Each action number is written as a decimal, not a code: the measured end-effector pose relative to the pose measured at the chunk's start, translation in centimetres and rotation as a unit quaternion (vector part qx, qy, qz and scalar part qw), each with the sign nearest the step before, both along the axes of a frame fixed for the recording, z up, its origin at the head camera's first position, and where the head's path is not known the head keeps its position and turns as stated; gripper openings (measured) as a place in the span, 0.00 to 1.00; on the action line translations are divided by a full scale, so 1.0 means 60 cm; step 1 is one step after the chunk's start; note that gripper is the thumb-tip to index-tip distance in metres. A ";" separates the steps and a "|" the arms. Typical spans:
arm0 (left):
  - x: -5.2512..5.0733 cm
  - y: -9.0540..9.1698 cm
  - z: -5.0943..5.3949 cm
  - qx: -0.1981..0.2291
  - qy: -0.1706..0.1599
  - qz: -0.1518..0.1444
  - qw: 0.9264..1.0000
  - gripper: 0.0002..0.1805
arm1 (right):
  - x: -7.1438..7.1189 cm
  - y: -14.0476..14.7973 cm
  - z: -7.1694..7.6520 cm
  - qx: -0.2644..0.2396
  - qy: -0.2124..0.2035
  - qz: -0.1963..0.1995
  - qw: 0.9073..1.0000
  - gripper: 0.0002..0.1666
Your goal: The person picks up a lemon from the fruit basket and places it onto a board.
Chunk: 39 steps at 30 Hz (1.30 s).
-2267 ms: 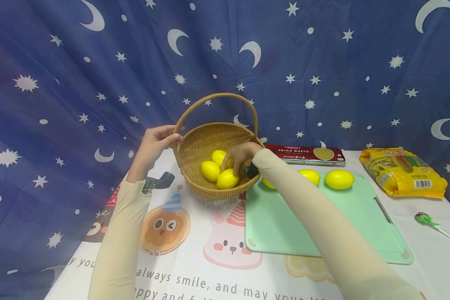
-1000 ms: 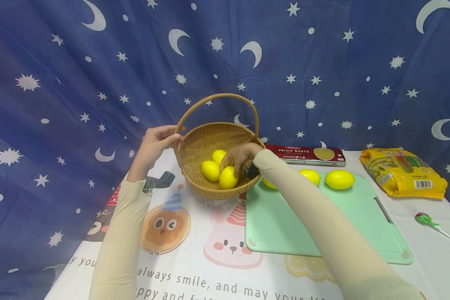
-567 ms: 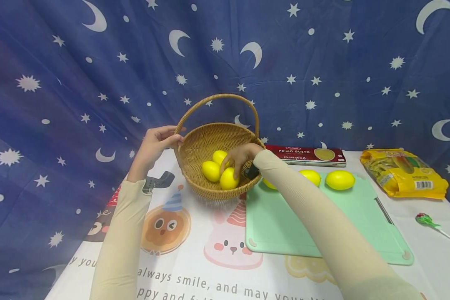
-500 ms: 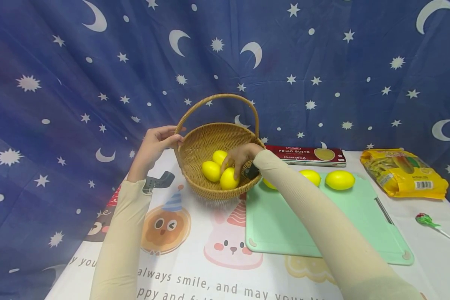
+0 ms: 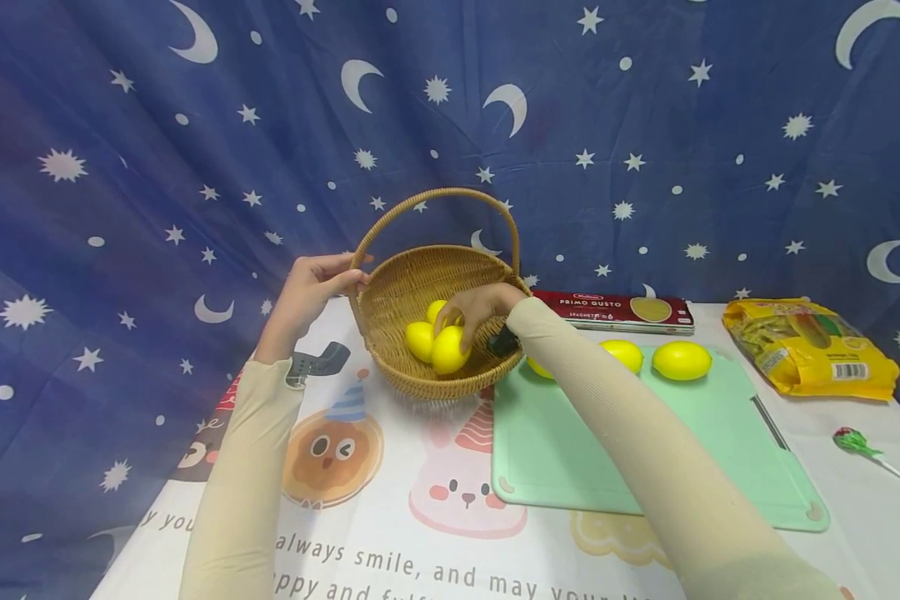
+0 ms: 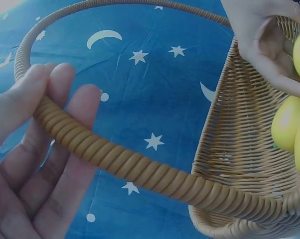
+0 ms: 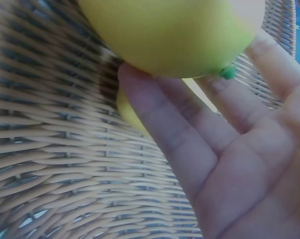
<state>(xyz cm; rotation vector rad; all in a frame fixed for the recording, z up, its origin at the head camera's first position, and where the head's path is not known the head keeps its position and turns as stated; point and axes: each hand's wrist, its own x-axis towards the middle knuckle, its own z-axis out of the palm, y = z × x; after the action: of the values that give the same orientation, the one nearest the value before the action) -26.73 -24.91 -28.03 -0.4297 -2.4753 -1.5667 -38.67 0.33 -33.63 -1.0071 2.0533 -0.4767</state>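
A brown wicker basket (image 5: pixel 390 292) with an arched handle (image 6: pixel 115 158) stands on the table, its opening tipped toward me. My left hand (image 5: pixel 311 292) pinches one side of that handle between thumb and fingers. Inside the basket, my right hand (image 5: pixel 480 307) holds a yellow lemon (image 5: pixel 451 351) with its fingers around it. In the right wrist view this lemon (image 7: pixel 175 37) shows a green stem tip above the fingers. Two more lemons lie beside it, one at the left (image 5: pixel 419 340) and one behind, partly covered by the hand.
Right of the basket lies a mint-green cutting board (image 5: pixel 645 450) with several lemons, one at its right (image 5: pixel 682 360); my right sleeve partly covers others. Behind it is a red spaghetti pack (image 5: pixel 615 310). A yellow food bag (image 5: pixel 810 346) and a lollipop (image 5: pixel 858 443) lie farther right.
The right hand has shifted slightly left in the basket and turned the lemon it holds, which now sits a little up and left. The left hand keeps its place on the handle.
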 end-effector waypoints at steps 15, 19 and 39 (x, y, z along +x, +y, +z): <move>0.000 0.001 0.000 0.004 0.006 0.007 1.000 0.21 | 0.015 0.016 0.060 -0.152 0.063 0.004 0.986 0.31; 0.000 0.001 -0.001 0.002 0.009 0.013 1.000 0.21 | 0.029 0.027 0.078 -0.175 0.093 0.007 0.980 0.32; -0.006 -0.003 -0.009 0.027 0.012 0.012 0.999 0.19 | 0.120 0.160 0.097 -0.287 0.123 -0.030 0.949 0.33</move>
<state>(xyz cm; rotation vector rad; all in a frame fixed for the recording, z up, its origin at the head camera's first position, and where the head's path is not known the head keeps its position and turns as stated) -27.07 -25.11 -28.60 -0.4078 -2.4055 -1.6040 -31.46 9.94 -27.79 -1.4000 2.2205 -1.0707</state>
